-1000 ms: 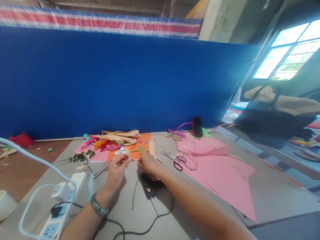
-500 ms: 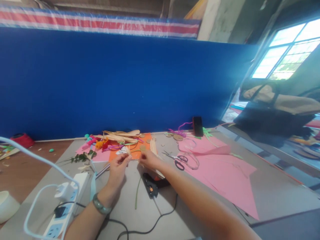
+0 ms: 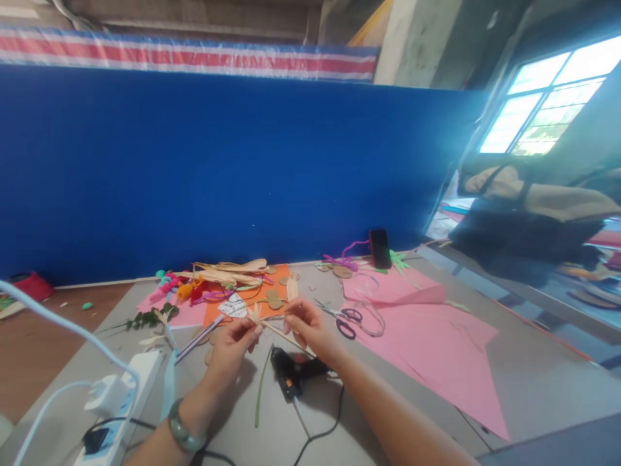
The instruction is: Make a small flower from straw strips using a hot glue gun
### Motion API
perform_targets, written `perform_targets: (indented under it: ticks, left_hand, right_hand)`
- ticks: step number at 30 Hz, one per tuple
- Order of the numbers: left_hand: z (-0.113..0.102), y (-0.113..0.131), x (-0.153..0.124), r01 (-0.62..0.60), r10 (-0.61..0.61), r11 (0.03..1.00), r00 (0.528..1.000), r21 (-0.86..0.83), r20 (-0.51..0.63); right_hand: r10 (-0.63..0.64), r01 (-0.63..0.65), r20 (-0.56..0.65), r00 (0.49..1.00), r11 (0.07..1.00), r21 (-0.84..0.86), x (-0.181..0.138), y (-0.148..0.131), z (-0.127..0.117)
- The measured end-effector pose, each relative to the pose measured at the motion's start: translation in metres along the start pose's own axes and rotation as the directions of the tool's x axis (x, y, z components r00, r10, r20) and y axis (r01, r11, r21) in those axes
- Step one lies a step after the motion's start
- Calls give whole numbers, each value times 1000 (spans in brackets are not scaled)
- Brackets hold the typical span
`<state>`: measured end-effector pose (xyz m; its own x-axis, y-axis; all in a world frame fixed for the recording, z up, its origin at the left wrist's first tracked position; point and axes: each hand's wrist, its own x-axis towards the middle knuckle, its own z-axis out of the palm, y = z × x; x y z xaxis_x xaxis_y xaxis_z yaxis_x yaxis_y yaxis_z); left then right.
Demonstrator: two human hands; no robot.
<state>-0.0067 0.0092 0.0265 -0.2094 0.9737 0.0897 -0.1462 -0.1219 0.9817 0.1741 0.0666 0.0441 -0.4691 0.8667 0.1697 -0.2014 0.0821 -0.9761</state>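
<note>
My left hand (image 3: 237,338) is closed in a pinch on a small pale husk flower (image 3: 255,314), its pointed tips standing above the fingers. To its right, my right hand (image 3: 308,325) pinches the end of a thin strip (image 3: 274,318) that runs across from the flower. A black glue gun (image 3: 286,375) lies on the table just below the right hand. Beside it is a narrow green strip (image 3: 261,395). Pale husk pieces (image 3: 292,288) lie beyond the right hand, partly hidden by it.
Scissors (image 3: 347,322) and pink paper (image 3: 427,362) are on the right, with a phone (image 3: 380,248) behind. Orange paper (image 3: 252,296), dried husks (image 3: 233,270) and colourful yarn bits (image 3: 191,289) lie at the back left. A power strip (image 3: 116,414) with cables stands at left front.
The right hand has lifted and turned, its fingers now slightly farther from the left hand, with the thin strip showing between them. The view has shifted a little.
</note>
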Motion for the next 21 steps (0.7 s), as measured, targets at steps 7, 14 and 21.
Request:
perform_targets:
  ticks: [7, 14, 21]
  left_hand:
    - [0, -3, -4, -51, 52, 997, 998, 65, -23]
    - [-2, -12, -9, -218, 218, 957, 976, 189, 24]
    - [-1, -14, -14, -345, 346, 899, 937, 269, 44]
  right_hand:
    - [-3, -14, 108, 994, 988, 153, -7, -6, -7]
    - [24, -25, -29, 999, 1000, -19, -14, -6, 13]
    - [3, -14, -123, 992, 996, -90, -18, -10, 18]
